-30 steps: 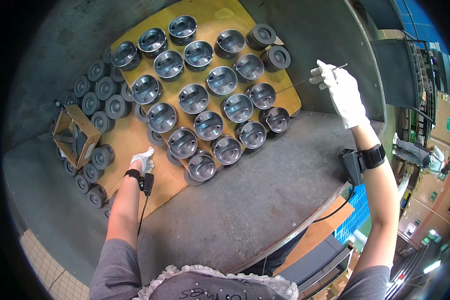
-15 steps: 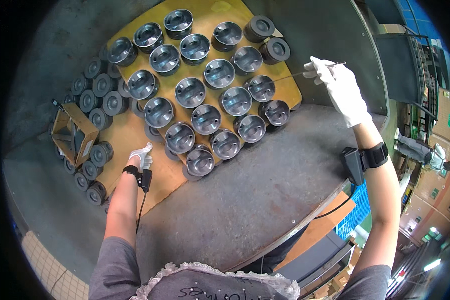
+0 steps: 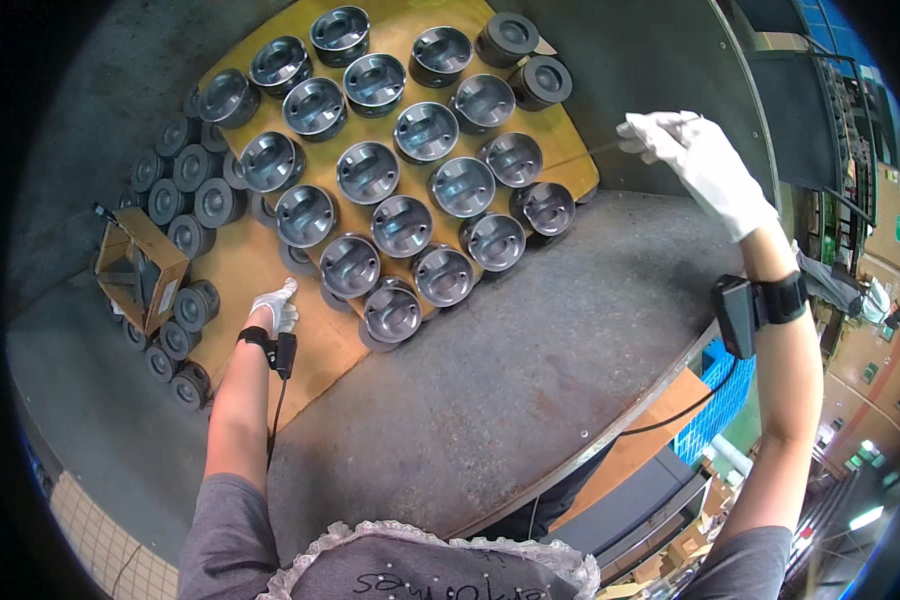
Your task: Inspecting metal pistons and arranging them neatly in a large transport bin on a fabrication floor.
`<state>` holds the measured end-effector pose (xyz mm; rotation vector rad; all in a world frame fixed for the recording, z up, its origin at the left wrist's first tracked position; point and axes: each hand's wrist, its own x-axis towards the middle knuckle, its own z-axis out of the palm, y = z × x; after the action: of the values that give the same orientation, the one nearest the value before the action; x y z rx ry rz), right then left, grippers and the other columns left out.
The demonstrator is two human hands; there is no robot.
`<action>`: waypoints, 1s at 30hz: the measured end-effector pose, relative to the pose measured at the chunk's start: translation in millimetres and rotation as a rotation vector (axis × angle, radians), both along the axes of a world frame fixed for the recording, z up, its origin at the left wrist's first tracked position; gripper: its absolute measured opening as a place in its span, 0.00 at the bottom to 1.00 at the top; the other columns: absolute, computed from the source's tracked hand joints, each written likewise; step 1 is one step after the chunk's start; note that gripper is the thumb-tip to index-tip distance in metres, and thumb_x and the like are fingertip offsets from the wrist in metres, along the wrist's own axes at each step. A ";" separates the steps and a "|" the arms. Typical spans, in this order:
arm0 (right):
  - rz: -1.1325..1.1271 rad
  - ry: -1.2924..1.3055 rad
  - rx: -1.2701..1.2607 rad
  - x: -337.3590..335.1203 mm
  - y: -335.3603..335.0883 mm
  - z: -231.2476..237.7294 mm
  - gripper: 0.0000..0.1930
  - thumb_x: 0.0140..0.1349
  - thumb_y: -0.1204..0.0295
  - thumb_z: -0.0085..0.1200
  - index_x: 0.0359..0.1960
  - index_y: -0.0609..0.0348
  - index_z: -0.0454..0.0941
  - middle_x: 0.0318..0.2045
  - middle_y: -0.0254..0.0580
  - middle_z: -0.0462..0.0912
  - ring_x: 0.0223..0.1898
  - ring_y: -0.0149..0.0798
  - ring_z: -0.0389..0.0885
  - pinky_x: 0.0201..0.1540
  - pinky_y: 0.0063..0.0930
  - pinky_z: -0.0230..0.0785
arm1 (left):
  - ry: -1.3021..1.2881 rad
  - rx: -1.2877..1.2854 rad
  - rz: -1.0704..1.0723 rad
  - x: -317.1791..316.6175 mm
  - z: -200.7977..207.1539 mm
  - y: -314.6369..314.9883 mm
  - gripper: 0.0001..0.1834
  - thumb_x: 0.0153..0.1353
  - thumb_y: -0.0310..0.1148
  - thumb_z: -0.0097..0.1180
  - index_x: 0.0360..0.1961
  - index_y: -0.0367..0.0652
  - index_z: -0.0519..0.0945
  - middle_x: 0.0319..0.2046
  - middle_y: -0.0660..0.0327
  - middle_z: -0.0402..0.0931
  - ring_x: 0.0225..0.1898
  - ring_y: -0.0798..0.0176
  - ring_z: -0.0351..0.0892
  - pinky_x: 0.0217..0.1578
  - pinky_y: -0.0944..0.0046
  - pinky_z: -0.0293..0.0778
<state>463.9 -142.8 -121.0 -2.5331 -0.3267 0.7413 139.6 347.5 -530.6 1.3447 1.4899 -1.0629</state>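
Note:
My right hand, in a white glove, pinches a thin metal rod at the right. The rod's tip reaches toward the pistons at the right edge of the stack; whether it touches one, I cannot tell. Metal pistons stand in slanting rows on a yellowish-brown sheet, most with their hollow side up. My left hand, also gloved, rests open on the lower brown cardboard, holding nothing, just left of the nearest pistons.
More pistons lie on the lower layer at the left, flat faces up. An open cardboard box sits on them. Grey metal walls enclose the bench. Beyond it on the right are racks and a person.
My right hand has moved slightly right with the rod. My left hand has shifted a little up and left, as has the whole stack in view.

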 end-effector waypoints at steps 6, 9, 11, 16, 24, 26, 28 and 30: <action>-0.072 0.141 -0.179 -22.6 -39.4 -0.7 0.18 0.69 0.59 0.61 0.46 0.64 0.86 0.38 0.42 0.89 0.40 0.31 0.85 0.48 0.27 0.75 | -0.044 0.017 -0.032 2.4 10.7 -4.8 0.33 0.56 0.68 0.65 0.28 0.44 0.78 0.23 0.59 0.80 0.22 0.59 0.79 0.27 0.59 0.75; -0.031 0.090 -0.152 -26.2 -52.0 -7.7 0.18 0.69 0.59 0.60 0.45 0.63 0.86 0.38 0.43 0.89 0.41 0.30 0.84 0.48 0.27 0.75 | 0.000 0.013 -0.020 6.2 13.9 -7.4 0.33 0.56 0.68 0.65 0.28 0.44 0.78 0.23 0.59 0.80 0.22 0.59 0.78 0.27 0.60 0.75; -0.053 0.096 -0.139 -27.8 -49.0 -4.8 0.18 0.69 0.59 0.60 0.46 0.64 0.86 0.39 0.43 0.89 0.41 0.30 0.84 0.49 0.27 0.75 | -0.049 0.036 -0.007 6.3 20.2 -11.2 0.33 0.56 0.68 0.65 0.27 0.44 0.78 0.22 0.59 0.80 0.21 0.59 0.77 0.26 0.60 0.74; -0.134 0.082 -0.072 -35.6 -36.0 13.2 0.17 0.69 0.62 0.60 0.49 0.65 0.85 0.40 0.43 0.89 0.43 0.31 0.85 0.51 0.26 0.75 | -0.031 0.016 -0.002 0.8 12.1 1.5 0.34 0.55 0.68 0.66 0.30 0.42 0.79 0.25 0.58 0.80 0.22 0.58 0.79 0.27 0.59 0.76; -0.119 0.329 -0.091 -42.9 -51.2 -22.8 0.17 0.70 0.65 0.58 0.52 0.65 0.83 0.45 0.41 0.89 0.47 0.31 0.84 0.54 0.26 0.74 | -0.085 0.016 -0.016 4.4 16.9 -7.6 0.33 0.55 0.67 0.66 0.27 0.44 0.78 0.23 0.59 0.80 0.21 0.59 0.77 0.26 0.60 0.74; -0.061 0.344 -0.096 -45.4 -47.7 -22.6 0.17 0.71 0.63 0.58 0.53 0.63 0.83 0.46 0.40 0.88 0.48 0.31 0.83 0.54 0.27 0.74 | -0.040 0.007 -0.014 5.2 13.3 -6.9 0.33 0.55 0.67 0.67 0.28 0.44 0.78 0.23 0.59 0.79 0.22 0.59 0.77 0.26 0.60 0.74; -0.077 0.369 -0.185 -46.0 -41.1 -8.1 0.18 0.71 0.62 0.58 0.53 0.63 0.84 0.45 0.40 0.88 0.47 0.30 0.82 0.53 0.27 0.73 | -0.033 -0.007 -0.007 6.6 11.0 -7.9 0.33 0.55 0.67 0.67 0.29 0.44 0.78 0.23 0.60 0.79 0.22 0.59 0.78 0.26 0.59 0.74; -0.022 0.295 -0.218 -47.6 -31.0 9.7 0.18 0.71 0.62 0.57 0.52 0.63 0.84 0.43 0.41 0.88 0.44 0.30 0.82 0.51 0.27 0.74 | -0.024 -0.008 0.002 5.5 8.0 0.0 0.33 0.55 0.67 0.67 0.29 0.44 0.78 0.23 0.60 0.79 0.22 0.59 0.78 0.27 0.59 0.75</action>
<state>416.3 -173.8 -111.2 -2.5695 -0.1229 1.1806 145.1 347.5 -522.6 1.3459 1.4677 -1.0467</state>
